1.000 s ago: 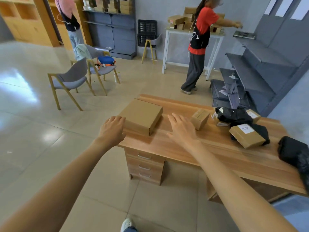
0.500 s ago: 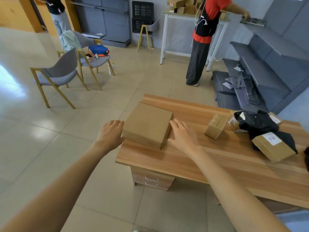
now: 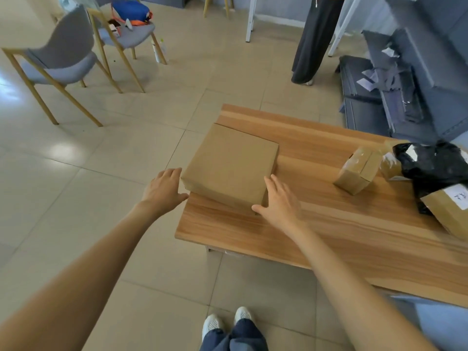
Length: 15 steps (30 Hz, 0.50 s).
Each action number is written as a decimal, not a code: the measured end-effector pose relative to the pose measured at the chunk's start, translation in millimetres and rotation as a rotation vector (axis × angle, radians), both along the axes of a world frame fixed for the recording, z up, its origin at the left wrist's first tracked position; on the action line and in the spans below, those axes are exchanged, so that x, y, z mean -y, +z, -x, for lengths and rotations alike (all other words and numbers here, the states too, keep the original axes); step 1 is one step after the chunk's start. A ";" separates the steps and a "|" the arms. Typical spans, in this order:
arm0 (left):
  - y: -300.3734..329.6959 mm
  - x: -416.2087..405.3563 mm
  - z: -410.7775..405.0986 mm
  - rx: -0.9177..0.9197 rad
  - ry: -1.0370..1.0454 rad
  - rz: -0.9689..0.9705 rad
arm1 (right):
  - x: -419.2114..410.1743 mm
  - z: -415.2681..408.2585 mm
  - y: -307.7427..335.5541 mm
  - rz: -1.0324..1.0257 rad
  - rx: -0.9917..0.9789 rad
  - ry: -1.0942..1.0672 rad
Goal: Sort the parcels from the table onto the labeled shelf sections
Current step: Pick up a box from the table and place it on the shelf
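**Hands bracket flat box at surface corner**

Flat box (image 3: pixel 229 169) lies at frame centre, on the left end of the surface (image 3: pixel 329 239), its left corner overhanging the edge. Left hand (image 3: pixel 163 191) sits against the box's left side, fingers loosely extended, thumb below; no clear clamp. Right hand (image 3: pixel 281 202) rests spread at the box's near-right corner, fingers straight along its side. Small taped box (image 3: pixel 358 171) sits right of centre, well apart. Black bag (image 3: pixel 435 165) and labelled box (image 3: pixel 450 211) at right edge. Chairs (image 3: pixel 63 59) upper left.
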State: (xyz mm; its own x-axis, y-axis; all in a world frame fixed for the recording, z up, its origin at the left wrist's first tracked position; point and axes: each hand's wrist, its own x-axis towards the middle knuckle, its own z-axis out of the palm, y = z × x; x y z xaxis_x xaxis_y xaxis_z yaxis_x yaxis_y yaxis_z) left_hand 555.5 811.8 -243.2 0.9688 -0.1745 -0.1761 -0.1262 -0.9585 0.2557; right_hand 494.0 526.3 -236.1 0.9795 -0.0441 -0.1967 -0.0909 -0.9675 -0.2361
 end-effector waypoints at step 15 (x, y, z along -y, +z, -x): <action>-101.1 1.8 -56.5 -0.278 0.242 0.678 | -0.3 -17.3 -111.6 -0.634 -0.036 -0.394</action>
